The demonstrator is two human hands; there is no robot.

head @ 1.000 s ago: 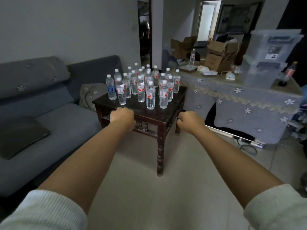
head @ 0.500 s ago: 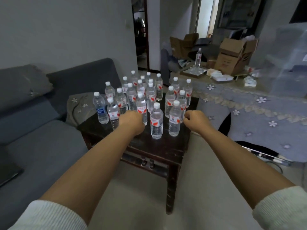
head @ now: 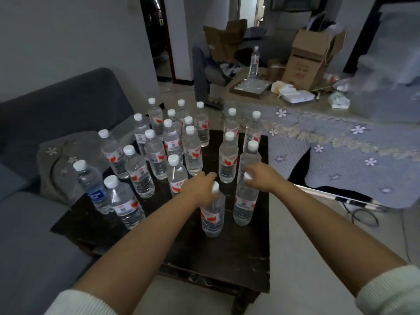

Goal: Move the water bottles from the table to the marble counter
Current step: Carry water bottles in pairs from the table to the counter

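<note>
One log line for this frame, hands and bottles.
left hand: at front bottle cap | right hand: at next bottle cap | both bottles standing on table

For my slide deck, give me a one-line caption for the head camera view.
Both hands reach the necks of the two nearest water bottles, left hand on one, right hand on another, on a dark wooden table.
</note>
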